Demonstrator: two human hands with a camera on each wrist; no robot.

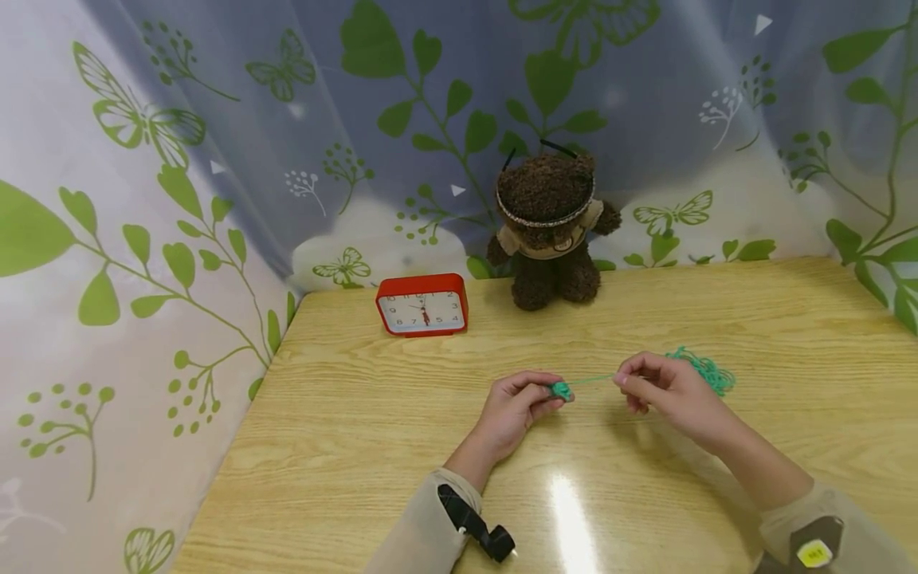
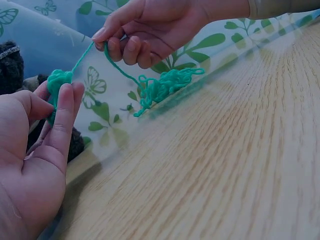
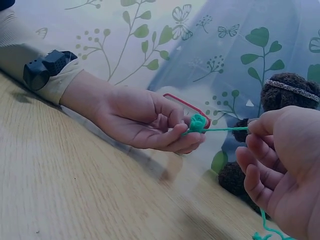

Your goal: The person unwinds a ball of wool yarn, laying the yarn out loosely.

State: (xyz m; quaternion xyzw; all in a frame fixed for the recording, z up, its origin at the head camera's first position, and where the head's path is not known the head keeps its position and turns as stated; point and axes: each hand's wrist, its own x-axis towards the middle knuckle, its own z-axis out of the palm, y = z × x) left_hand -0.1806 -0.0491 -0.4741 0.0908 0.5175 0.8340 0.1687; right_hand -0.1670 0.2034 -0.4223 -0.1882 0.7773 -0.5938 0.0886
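A small ball of green yarn [image 1: 562, 391] is pinched between the thumb and fingers of my left hand [image 1: 511, 410]. From it a single strand [image 3: 225, 129] runs taut across to my right hand [image 1: 670, 395], whose thumb and index finger pinch it. In the left wrist view the strand drops from the right fingertips to a loose, tangled heap of the same yarn [image 2: 172, 82]. That heap lies on the table just beyond the right hand, which partly covers it in the head view.
A red alarm clock [image 1: 421, 305] stands at the back left of the wooden table [image 1: 337, 446]. To its right a brown plush toy [image 1: 548, 231] sits against the curtain [image 1: 445, 96], which is printed with leaves and butterflies.
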